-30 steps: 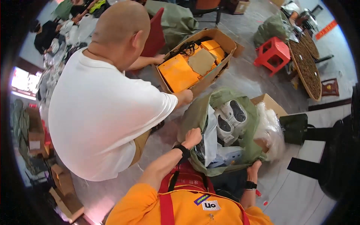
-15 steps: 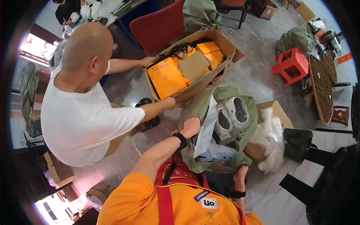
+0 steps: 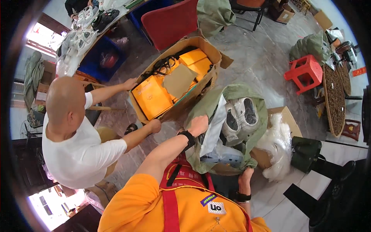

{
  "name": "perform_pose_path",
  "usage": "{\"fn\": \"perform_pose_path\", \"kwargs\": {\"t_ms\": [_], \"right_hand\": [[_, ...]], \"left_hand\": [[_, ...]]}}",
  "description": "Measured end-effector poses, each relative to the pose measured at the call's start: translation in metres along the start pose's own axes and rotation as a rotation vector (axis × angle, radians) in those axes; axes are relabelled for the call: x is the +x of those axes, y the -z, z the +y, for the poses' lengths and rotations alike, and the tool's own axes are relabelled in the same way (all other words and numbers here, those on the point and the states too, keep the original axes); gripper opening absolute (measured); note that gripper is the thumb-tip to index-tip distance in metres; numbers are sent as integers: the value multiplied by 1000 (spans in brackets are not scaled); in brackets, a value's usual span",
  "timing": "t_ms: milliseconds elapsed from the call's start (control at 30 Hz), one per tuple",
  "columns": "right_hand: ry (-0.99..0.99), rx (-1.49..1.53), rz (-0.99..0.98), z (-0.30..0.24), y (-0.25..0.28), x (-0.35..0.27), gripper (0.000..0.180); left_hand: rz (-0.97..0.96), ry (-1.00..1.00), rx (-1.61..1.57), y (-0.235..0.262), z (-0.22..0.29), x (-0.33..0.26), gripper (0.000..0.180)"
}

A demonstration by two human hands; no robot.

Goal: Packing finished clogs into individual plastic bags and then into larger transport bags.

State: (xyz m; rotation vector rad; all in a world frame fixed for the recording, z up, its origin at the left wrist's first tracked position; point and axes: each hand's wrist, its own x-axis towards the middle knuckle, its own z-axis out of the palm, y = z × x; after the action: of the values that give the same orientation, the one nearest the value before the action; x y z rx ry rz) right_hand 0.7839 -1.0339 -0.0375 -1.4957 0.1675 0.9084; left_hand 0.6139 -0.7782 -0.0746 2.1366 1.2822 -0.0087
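Note:
A large green sack point(image 3: 232, 96) lies open on the floor in front of me, with white-and-grey shoes in clear wrapping point(image 3: 241, 118) and a white plastic sheet point(image 3: 214, 129) inside. My left hand point(image 3: 199, 124) grips the sack's left rim beside that sheet. At the near right corner my right hand point(image 3: 245, 178) holds the sack's lower edge. Both wrists wear black bands.
A person in a white shirt point(image 3: 77, 143) crouches at left, both hands on a cardboard box point(image 3: 176, 83) of orange packets and black cables. A crumpled clear bag point(image 3: 276, 147), a smaller carton point(image 3: 286, 116), a red stool point(image 3: 307, 71) and a red chair point(image 3: 170, 19) stand around.
The view has swung, so the crouching person now sits farther left. Their hands took hold of the cardboard box's sides. My hands stay on the green sack's edges.

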Motion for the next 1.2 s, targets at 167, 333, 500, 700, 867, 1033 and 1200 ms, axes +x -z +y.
{"fn": "perform_pose_path", "kwargs": {"t_ms": [167, 333, 500, 700, 867, 1033, 1200], "right_hand": [[-11, -58, -72, 4, 7, 3, 32], [1, 17, 25, 10, 12, 7, 19], [52, -22, 57, 5, 0, 5, 19], [32, 24, 17, 18, 6, 9, 17], [-34, 278, 45, -5, -5, -14, 24], [22, 260, -42, 18, 0, 8, 29], [114, 190, -10, -4, -27, 9, 34]], "left_hand": [[24, 10, -15, 2, 0, -2, 15], [40, 21, -27, 2, 5, -3, 16], [-13, 72, 15, 1, 5, 1, 18], [-32, 96, 92, 2, -7, -2, 20], [-46, 130, 106, 6, 2, 0, 22], [-31, 223, 11, 13, 8, 9, 27], [-47, 160, -144, -4, -31, 38, 30]]}}
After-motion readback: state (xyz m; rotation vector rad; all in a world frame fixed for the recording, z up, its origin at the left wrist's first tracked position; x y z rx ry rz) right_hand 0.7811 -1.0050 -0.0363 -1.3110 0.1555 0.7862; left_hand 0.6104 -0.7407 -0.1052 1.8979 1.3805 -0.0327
